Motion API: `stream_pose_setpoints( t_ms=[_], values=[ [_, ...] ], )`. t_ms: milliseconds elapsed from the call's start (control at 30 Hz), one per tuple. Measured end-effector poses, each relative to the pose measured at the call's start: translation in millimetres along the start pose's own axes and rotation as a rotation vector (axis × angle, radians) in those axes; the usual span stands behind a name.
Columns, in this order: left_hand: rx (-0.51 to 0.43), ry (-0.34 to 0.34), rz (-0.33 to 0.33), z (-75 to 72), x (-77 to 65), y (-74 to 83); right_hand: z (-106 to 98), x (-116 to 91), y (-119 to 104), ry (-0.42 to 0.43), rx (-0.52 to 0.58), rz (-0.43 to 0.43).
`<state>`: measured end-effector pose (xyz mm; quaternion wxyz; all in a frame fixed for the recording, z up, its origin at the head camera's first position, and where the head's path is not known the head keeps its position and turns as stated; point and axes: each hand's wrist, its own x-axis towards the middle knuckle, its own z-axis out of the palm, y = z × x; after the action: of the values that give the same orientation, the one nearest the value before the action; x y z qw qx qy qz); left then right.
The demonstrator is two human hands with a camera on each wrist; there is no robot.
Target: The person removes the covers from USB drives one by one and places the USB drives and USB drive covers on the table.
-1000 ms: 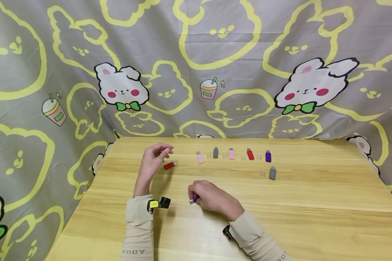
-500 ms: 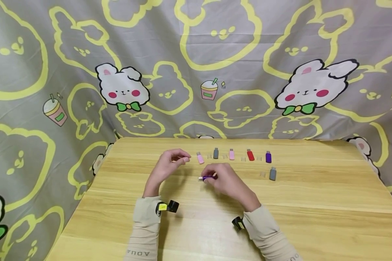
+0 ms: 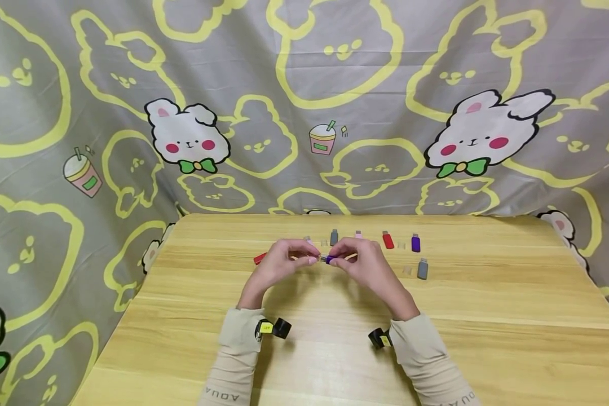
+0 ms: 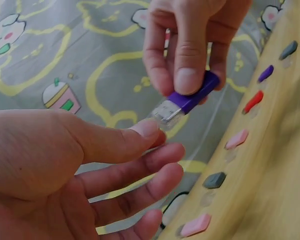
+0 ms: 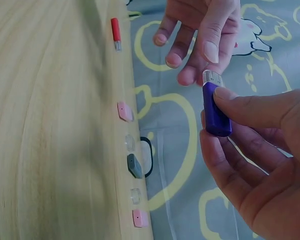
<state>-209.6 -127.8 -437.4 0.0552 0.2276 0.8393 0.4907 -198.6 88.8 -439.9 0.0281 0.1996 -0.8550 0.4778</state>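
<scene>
My right hand [image 3: 362, 262] pinches a purple USB stick [image 5: 217, 110] between thumb and fingers, its metal plug pointing at my left hand [image 3: 281, 262]. Around the plug sits a clear plastic cap [image 4: 166, 116]. The left thumb and index finger pinch the cap's outer end, while the other left fingers stay loosely bent. Both hands meet above the table, in front of a row of USB sticks. Part of the purple stick is hidden behind the right thumb in the left wrist view.
Along the back lie a pink stick [image 5: 124, 111], a grey one [image 3: 334, 237], another pink one [image 5: 140, 218], a red one [image 3: 388, 239] and a purple one [image 3: 415, 242], with loose clear caps [image 3: 401, 245] between. A second grey stick [image 3: 423, 269] lies nearer; another red stick [image 5: 115, 31] lies left.
The right hand has carried the purple stick away from the body and slightly right. My left hand has moved right from beside the red stick, and the two hands now meet at the cap.
</scene>
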Motion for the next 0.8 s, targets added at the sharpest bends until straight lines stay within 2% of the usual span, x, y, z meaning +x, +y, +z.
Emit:
stream_pose_setpoints(
  t_ms=[267,533,800],
  values=[
    [-0.001,0.038,0.068,10.4,3.9,3.9,0,1,2,0.009,0.007,-0.019],
    [0.011,0.069,0.016,15.0,5.1,7.8,1,1,2,0.01,-0.012,-0.003],
    [0.027,0.069,0.011,19.1,6.4,5.9,1,0,1,0.006,-0.046,-0.01]
  ],
)
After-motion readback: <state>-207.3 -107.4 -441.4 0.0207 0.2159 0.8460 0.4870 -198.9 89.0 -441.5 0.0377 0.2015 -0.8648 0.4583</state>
